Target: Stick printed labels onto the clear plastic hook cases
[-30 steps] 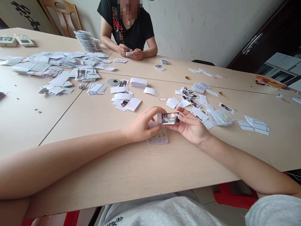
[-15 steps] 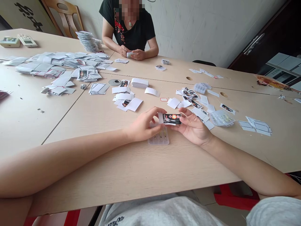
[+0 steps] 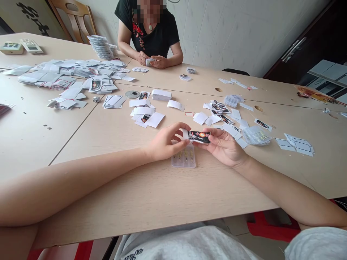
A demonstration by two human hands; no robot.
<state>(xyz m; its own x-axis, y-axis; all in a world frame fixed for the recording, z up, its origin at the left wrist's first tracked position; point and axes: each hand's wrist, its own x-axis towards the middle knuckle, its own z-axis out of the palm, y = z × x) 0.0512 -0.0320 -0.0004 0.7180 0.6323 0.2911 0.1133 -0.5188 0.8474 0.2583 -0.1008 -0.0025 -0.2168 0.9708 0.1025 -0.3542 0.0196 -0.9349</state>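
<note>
One black printed card runs crosswise, its long axis tilted slightly down to the right and its white end toward the left hand. The right hand and left hand pinch it closed-fingered, above one clear plastic tray of four gold pieces.

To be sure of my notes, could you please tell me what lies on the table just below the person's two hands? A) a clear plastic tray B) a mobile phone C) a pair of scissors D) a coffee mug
A: the clear plastic tray lies just below the left hand and right hand, which hold a black printed card.
</note>
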